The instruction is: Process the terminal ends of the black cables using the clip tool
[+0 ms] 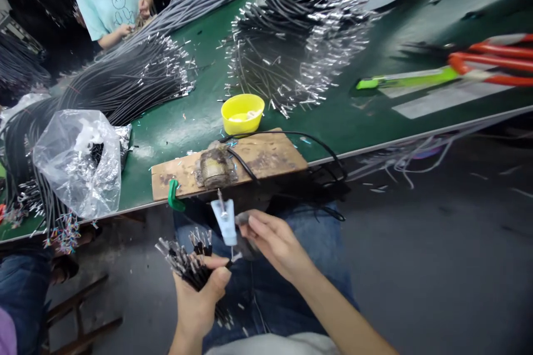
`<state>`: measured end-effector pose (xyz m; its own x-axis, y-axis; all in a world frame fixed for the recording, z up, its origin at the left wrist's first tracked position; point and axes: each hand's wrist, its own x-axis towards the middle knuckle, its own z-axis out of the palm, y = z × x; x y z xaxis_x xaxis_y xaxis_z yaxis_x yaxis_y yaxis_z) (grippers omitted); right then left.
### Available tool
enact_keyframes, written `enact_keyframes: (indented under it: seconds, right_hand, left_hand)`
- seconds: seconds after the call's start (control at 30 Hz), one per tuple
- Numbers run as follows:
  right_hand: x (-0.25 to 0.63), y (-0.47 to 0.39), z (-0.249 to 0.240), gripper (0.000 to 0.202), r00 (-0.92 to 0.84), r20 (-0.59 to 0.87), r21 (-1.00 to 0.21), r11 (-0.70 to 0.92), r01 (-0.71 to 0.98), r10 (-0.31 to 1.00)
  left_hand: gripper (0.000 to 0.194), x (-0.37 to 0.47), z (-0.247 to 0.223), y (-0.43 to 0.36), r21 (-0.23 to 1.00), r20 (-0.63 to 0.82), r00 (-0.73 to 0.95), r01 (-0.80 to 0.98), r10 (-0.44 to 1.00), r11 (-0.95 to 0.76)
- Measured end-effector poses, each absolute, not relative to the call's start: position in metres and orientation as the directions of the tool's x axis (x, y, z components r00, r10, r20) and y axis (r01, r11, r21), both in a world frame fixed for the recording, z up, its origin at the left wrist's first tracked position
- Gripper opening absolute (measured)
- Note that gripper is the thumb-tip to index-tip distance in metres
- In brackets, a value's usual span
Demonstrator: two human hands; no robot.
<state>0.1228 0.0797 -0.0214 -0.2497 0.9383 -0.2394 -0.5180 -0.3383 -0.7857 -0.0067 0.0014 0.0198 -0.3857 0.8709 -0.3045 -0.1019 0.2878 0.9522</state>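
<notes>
**Black cable bundle (191, 272) with silvery ends fills the near left hand (200, 297)**

Between that hand and the grimy round metal device (215, 167) on the wooden board (275, 155) juts a pale blue tapered piece (225, 221). A yellow plastic bowl (242, 115) sits just behind the board, on the green table (200, 111). Opposite, a person's turquoise shirt (112, 0) shows a line-drawn bear. The left thumb and fingers grip the bundle; the right hand (278, 244) narrowly pinches a blurred grey piece (242, 218).
</notes>
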Motion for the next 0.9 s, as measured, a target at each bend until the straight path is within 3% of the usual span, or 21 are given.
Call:
enact_keyframes:
  seconds: [0.07, 0.13, 0.2, 0.3, 0.37, 0.57, 0.7, 0.77, 0.9]
  right_hand:
    - [0.128, 0.07, -0.017, 0.027, -0.103, -0.104, -0.924, -0.134, -0.359, 0.989]
    - [0.128, 0.062, -0.008, 0.015, -0.002, 0.16, -0.975, 0.158, -0.157, 0.987]
    - [0.124, 0.058, 0.002, 0.006, -0.061, 0.393, -0.919, 0.395, 0.016, 0.917]
    - [0.119, 0.057, 0.013, 0.007, -0.244, 0.5, -0.849, 0.526, 0.048, 0.831]
    - [0.116, 0.058, 0.016, 0.013, -0.271, 0.503, -0.853, 0.522, 0.0, 0.821]
    - [0.11, 0.054, 0.007, 0.017, -0.096, 0.463, -0.886, 0.457, -0.074, 0.881]
    - [0.109, 0.055, -0.003, 0.024, -0.269, 0.246, -0.922, 0.139, -0.363, 0.931]
    - [0.112, 0.059, -0.005, 0.028, -0.351, 0.156, -0.903, -0.01, -0.429, 0.923]
    - [0.118, 0.063, 0.001, 0.025, -0.377, 0.204, -0.912, 0.035, -0.41, 0.904]
  left_hand:
    - [0.031, -0.007, 0.017, 0.001, 0.929, -0.369, -0.357, -0.118, 0.858, 0.35]
    - [0.029, -0.006, 0.016, 0.002, 0.917, -0.397, -0.33, -0.115, 0.856, 0.381]
    - [0.02, -0.005, 0.017, 0.003, 0.916, -0.4, -0.304, -0.102, 0.864, 0.388]
    - [0.017, -0.003, 0.019, 0.003, 0.914, -0.405, -0.29, -0.099, 0.867, 0.393]
    - [0.018, -0.003, 0.018, 0.001, 0.912, -0.411, -0.313, -0.117, 0.857, 0.394]
    - [0.039, -0.002, 0.012, -0.006, 0.865, -0.489, -0.279, -0.272, 0.826, 0.421]
    - [0.047, -0.001, 0.012, -0.006, 0.838, -0.509, -0.191, -0.331, 0.839, 0.433]
    - [0.046, -0.002, 0.013, -0.005, 0.831, -0.515, -0.172, -0.34, 0.84, 0.44]
    - [0.045, -0.002, 0.012, -0.005, 0.824, -0.526, -0.166, -0.341, 0.834, 0.452]
